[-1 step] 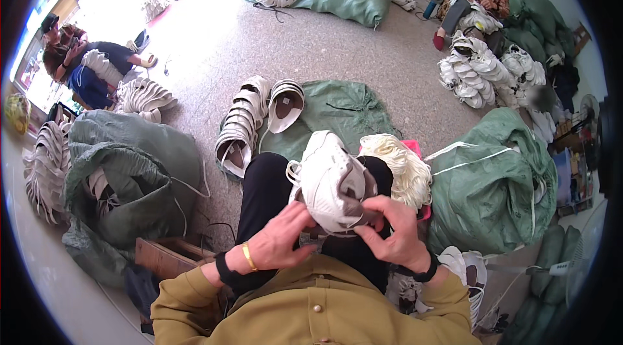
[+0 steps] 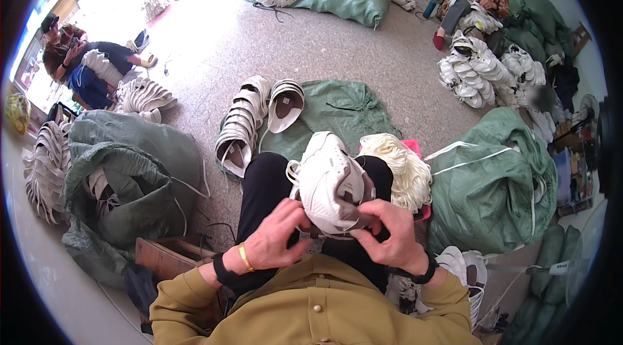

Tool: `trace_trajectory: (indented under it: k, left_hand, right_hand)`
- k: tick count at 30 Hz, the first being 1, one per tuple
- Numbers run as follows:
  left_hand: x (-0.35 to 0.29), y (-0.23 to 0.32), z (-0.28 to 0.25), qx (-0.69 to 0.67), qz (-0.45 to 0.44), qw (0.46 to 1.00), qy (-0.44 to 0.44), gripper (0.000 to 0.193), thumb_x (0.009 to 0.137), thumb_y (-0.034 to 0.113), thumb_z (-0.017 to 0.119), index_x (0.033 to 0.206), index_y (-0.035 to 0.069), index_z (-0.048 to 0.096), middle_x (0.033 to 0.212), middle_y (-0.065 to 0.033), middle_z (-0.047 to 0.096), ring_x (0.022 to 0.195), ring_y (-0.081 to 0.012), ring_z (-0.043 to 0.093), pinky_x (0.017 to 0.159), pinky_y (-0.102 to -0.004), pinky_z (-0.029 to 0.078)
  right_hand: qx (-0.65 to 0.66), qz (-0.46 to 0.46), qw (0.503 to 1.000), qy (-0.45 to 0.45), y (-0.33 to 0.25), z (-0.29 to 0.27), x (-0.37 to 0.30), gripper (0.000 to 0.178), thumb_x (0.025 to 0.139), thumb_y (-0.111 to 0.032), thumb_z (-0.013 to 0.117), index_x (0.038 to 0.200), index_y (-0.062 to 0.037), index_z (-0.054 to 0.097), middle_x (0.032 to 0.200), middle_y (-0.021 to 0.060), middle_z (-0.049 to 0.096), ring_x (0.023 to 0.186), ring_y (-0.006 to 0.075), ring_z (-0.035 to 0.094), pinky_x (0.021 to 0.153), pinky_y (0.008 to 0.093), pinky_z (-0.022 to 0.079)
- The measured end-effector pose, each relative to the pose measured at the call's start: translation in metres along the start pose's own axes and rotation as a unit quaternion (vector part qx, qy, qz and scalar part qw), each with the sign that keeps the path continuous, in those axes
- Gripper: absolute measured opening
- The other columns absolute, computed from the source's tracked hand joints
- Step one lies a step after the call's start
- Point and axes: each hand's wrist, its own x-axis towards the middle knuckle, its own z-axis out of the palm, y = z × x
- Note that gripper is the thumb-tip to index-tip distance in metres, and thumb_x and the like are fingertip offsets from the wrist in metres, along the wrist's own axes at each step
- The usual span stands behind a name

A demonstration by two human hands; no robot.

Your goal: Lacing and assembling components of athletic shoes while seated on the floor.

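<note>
A white shoe upper (image 2: 328, 183) with a grey-brown lining rests over my knees, toe end away from me. My right hand (image 2: 392, 234) pinches its near edge on the right between thumb and fingers. At the left edge, the bent fingers of my left hand (image 2: 272, 238) grip the upper, their tips partly hidden; the thumb stands away from it. A loop of white lace sticks out on the upper's left side. Just beyond my right knee lies a bundle of cream cord (image 2: 399, 173) in a pink tray (image 2: 423, 212).
Stacked shoe uppers (image 2: 243, 124) and a single upper (image 2: 285, 106) lie ahead by a flat green sack (image 2: 344, 114). Full green sacks flank me, left (image 2: 130, 170) and right (image 2: 493, 183). A wooden box (image 2: 172, 257) stands near my left elbow. Other people sit farther off among more uppers.
My left hand has shifted slightly left and its fingers have drawn back a little along the upper's edge. The upper has tilted slightly; my right hand still pinches it.
</note>
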Motion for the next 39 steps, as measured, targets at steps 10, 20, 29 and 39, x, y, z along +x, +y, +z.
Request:
trace_trajectory:
  k: [10, 20, 29, 39]
  left_hand:
    - [0.001, -0.006, -0.010, 0.013, -0.063, 0.978, 0.198, 0.020, 0.089, 0.004, 0.072, 0.102, 0.000, 0.057, 0.109, -0.0177, 0.064, 0.096, -0.0338, 0.058, 0.085, -0.0413, 0.050]
    - [0.001, -0.013, 0.007, 0.026, -0.079, 0.980, 0.178, 0.031, 0.081, 0.000, 0.077, 0.105, 0.000, 0.058, 0.118, -0.0175, 0.060, 0.103, -0.0376, 0.058, 0.088, -0.0445, 0.050]
    - [0.002, -0.017, 0.010, 0.090, -0.047, 0.981, 0.168, 0.028, 0.081, -0.004, 0.071, 0.105, -0.001, 0.056, 0.117, -0.0194, 0.059, 0.102, -0.0397, 0.057, 0.088, -0.0460, 0.049]
    - [-0.001, -0.013, 0.013, 0.111, -0.059, 0.981, 0.149, 0.022, 0.083, -0.005, 0.068, 0.101, -0.001, 0.055, 0.118, -0.0212, 0.058, 0.104, -0.0425, 0.057, 0.090, -0.0476, 0.049]
  right_hand:
    - [-0.057, -0.065, 0.993, -0.077, -0.002, 0.058, -0.011, 0.034, 0.077, -0.010, 0.089, 0.105, -0.0040, 0.070, 0.094, 0.0087, 0.069, 0.068, 0.0259, 0.070, 0.062, 0.0360, 0.057]
    - [-0.041, 0.065, 0.997, 0.012, 0.011, 0.039, -0.015, 0.042, 0.079, -0.019, 0.093, 0.108, -0.0044, 0.066, 0.097, 0.0080, 0.061, 0.066, 0.0153, 0.060, 0.062, 0.0304, 0.055]
    - [-0.058, 0.066, 0.996, 0.016, 0.033, 0.050, -0.009, 0.038, 0.083, -0.014, 0.080, 0.110, 0.0006, 0.058, 0.099, 0.0172, 0.061, 0.086, 0.0363, 0.066, 0.074, 0.0424, 0.057]
    - [-0.049, 0.066, 0.997, 0.004, 0.036, 0.052, -0.009, 0.038, 0.083, -0.014, 0.080, 0.109, 0.0003, 0.056, 0.100, 0.0182, 0.059, 0.089, 0.0390, 0.065, 0.077, 0.0444, 0.056]
